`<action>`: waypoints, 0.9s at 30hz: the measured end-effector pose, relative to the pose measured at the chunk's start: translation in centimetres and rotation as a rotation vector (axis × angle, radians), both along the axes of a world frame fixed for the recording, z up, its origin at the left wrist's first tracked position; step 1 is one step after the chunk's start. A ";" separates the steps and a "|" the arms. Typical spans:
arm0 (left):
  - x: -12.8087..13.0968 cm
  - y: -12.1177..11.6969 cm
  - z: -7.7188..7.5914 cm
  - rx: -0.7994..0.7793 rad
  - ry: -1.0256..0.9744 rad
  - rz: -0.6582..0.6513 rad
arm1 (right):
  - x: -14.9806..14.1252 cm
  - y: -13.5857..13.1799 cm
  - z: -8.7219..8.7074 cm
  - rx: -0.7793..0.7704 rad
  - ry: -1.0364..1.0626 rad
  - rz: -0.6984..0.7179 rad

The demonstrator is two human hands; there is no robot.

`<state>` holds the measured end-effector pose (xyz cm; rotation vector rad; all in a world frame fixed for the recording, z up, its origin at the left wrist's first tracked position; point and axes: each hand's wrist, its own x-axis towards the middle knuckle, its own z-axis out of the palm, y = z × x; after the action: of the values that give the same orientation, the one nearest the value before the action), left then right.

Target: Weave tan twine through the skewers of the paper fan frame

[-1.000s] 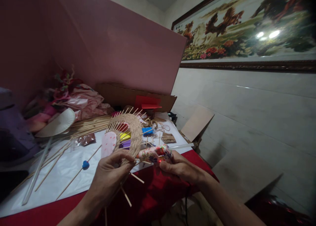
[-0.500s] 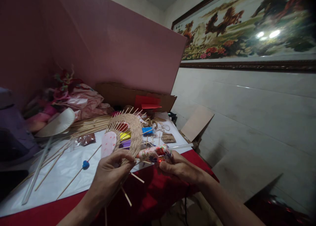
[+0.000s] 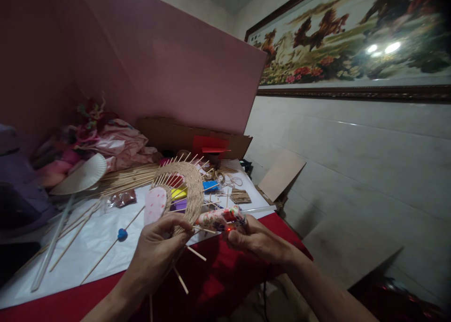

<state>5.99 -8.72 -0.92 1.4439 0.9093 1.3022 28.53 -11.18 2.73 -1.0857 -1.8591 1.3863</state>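
My left hand (image 3: 160, 242) pinches the lower edge of a round piece of twine woven over thin wooden sticks (image 3: 193, 186), whose stick ends poke out all round. A pale oval with small red marks (image 3: 155, 203) sits at its centre. My right hand (image 3: 260, 240) is wrapped round a glue gun (image 3: 221, 218) with a flowery covering and a small glowing red light. Its nozzle points left and meets the twine rim close to my left fingertips; whether it touches, I cannot tell. A dark cord hangs below my right hand.
A white sheet (image 3: 105, 251) lies over a red cloth (image 3: 225, 284) on the table. On it are a stick with a blue heart (image 3: 122, 234), a clear glue stick (image 3: 52, 247), a brown packet (image 3: 123, 198), a blue packet (image 3: 210, 186) and cardboard scraps (image 3: 240, 196). Bundled sticks (image 3: 123, 179) lie behind.
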 end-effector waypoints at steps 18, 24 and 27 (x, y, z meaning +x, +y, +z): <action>0.0 0.0 0.2 0.003 0.025 0.008 | -0.1 -0.1 0.1 0.030 -0.010 -0.015; 0.2 0.0 0.3 -0.007 0.023 -0.003 | 0.0 0.0 0.1 0.070 -0.032 -0.008; 0.2 -0.1 0.6 -0.007 0.040 0.001 | 0.2 0.0 -0.1 0.071 -0.041 -0.024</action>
<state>6.20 -8.82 -0.34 1.4690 0.9397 1.2739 28.73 -11.17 2.61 -1.1043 -1.9034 1.2841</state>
